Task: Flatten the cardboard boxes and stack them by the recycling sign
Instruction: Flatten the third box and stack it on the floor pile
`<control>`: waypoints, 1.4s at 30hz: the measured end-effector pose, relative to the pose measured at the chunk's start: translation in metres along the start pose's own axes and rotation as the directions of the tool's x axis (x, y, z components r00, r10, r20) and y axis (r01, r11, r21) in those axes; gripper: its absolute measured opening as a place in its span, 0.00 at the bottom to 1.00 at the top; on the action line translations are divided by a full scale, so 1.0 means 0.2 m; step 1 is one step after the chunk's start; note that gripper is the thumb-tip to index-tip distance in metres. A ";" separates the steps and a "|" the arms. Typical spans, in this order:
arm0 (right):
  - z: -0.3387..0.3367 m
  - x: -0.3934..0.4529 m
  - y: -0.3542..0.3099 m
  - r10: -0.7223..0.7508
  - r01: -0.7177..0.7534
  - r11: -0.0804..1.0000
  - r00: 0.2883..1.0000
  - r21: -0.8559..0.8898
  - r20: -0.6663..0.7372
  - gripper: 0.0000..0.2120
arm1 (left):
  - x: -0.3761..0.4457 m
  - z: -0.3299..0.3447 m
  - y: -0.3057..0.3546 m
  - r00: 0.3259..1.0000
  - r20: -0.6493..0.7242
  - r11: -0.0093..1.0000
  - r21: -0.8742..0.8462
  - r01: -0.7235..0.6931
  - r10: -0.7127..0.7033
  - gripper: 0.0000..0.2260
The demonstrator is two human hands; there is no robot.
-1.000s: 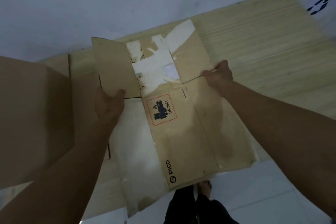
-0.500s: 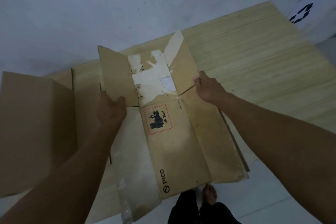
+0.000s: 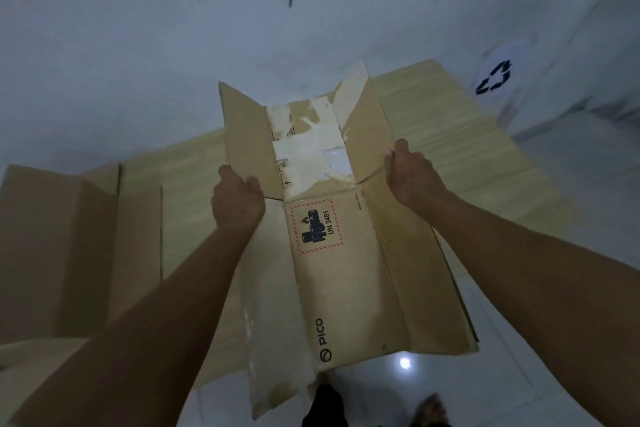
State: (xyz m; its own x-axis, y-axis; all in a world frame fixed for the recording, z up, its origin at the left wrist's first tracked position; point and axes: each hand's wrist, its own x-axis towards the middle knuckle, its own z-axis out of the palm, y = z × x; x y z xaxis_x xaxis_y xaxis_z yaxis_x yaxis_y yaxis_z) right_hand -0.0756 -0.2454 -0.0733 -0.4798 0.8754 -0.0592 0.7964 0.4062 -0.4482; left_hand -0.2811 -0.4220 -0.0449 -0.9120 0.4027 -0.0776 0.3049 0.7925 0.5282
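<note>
I hold a brown cardboard box [image 3: 349, 281], opened out and partly folded, with a PICO logo and a red-bordered UN 3481 label. It is lifted above the floor in front of me. My left hand [image 3: 237, 199] grips its left side at the base of the raised left flap. My right hand [image 3: 410, 175] grips its right side where the right flap begins. Both far flaps stand up, with torn white tape between them. A white recycling sign [image 3: 497, 76] with a black arrow symbol hangs on the wall at the upper right.
A pale wooden board [image 3: 467, 163] lies on the floor along the wall beneath the box. A second brown cardboard box [image 3: 65, 250] sits at the left on the board. White floor tiles [image 3: 571, 184] lie to the right. My feet [image 3: 429, 407] show at the bottom.
The box has been lifted and its sides folded inward, with both flaps raised steeper. My view has tilted up and turned right, bringing the recycling sign further into view.
</note>
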 end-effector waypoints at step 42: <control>-1.79 1.33 3.09 0.047 -0.040 0.990 0.998 0.135 -0.043 0.23 | -1.04 1.98 2.99 0.966 -0.018 0.954 -0.156 -0.256 0.256 0.15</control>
State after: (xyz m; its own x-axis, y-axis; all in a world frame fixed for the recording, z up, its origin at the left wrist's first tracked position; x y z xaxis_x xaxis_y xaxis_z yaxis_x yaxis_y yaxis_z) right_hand 0.4213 0.3318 -0.0463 -0.4260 0.9038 -0.0418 0.7583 0.3315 -0.5613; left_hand 0.2001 0.1494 -0.0465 -0.8081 0.5842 0.0756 0.4816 0.5813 0.6559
